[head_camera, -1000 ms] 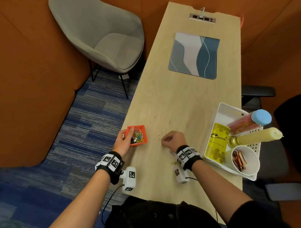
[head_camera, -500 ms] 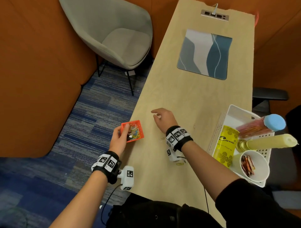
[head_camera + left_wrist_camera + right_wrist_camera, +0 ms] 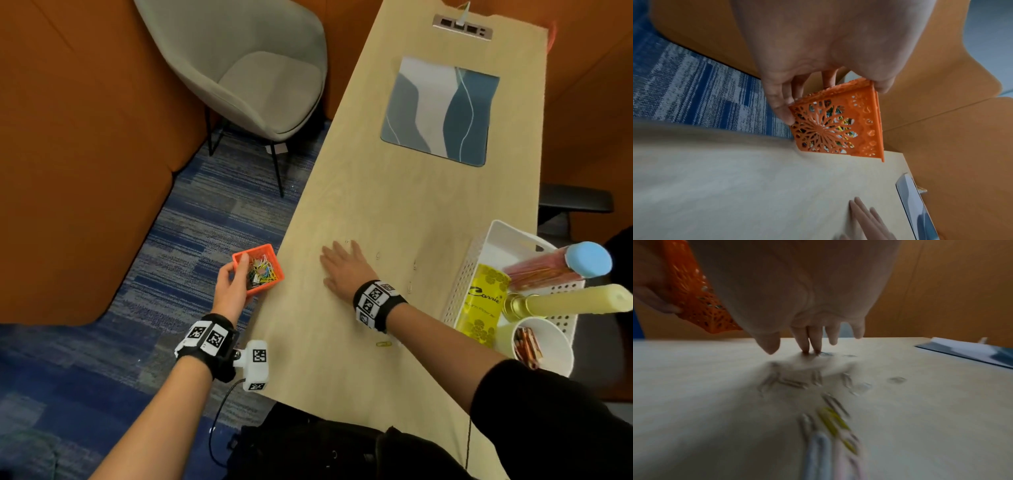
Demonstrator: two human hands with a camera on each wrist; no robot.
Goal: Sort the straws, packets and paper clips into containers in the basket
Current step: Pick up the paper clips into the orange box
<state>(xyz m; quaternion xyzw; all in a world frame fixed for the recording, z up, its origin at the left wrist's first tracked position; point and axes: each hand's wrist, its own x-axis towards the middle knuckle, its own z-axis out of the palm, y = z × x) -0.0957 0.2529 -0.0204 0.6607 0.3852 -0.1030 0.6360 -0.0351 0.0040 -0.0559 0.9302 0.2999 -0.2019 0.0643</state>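
My left hand (image 3: pixel 236 284) grips a small orange lattice box (image 3: pixel 261 267) of coloured paper clips, held just off the table's left edge; the left wrist view shows its patterned underside (image 3: pixel 830 129). My right hand (image 3: pixel 342 267) lies flat on the table with straight fingers, fingertips (image 3: pixel 807 347) touching the wood. Loose silver paper clips (image 3: pixel 378 255) lie scattered beside that hand and under it (image 3: pixel 789 382). A yellow paper clip (image 3: pixel 383 343) lies near my right forearm. The white basket (image 3: pixel 469 274) at the right holds a straw tube (image 3: pixel 548 267) and a cup of packets (image 3: pixel 529 346).
A yellow carton (image 3: pixel 483 305) and a pale yellow bottle (image 3: pixel 575 301) stand in the basket. A blue-grey mat (image 3: pixel 442 109) lies farther up the table, with a socket panel (image 3: pixel 462 27) beyond. A grey chair (image 3: pixel 246 68) stands on the carpet to the left.
My right hand has gone from a closed pinch near the box to lying flat farther up the table. My left hand has lifted the orange box off the table edge.
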